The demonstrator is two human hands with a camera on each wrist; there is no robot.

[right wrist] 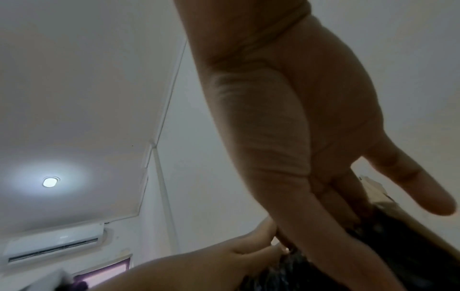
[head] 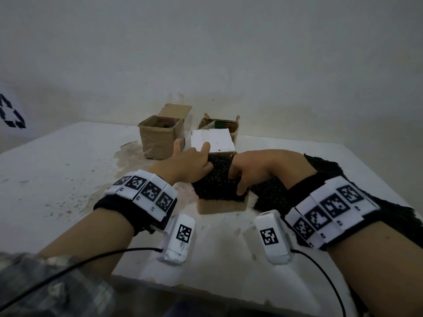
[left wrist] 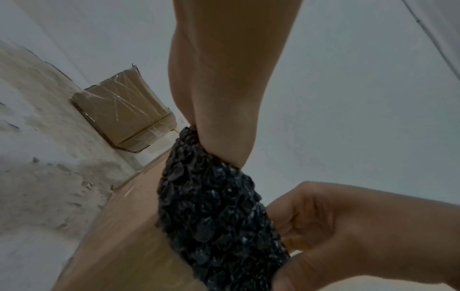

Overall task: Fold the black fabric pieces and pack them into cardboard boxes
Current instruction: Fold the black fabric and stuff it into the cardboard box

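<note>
Head view: both hands' fingers curled on black fabric (head: pixel 215 184) over box (head: pixel 219 205) rim, L (head: pixel 185 165) & R (head: pixel 254 168).

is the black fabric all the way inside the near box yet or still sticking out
Still sticking out: the black fabric bulges above the rim of the near box, with the left hand and right hand gripping it at the opening.
</note>
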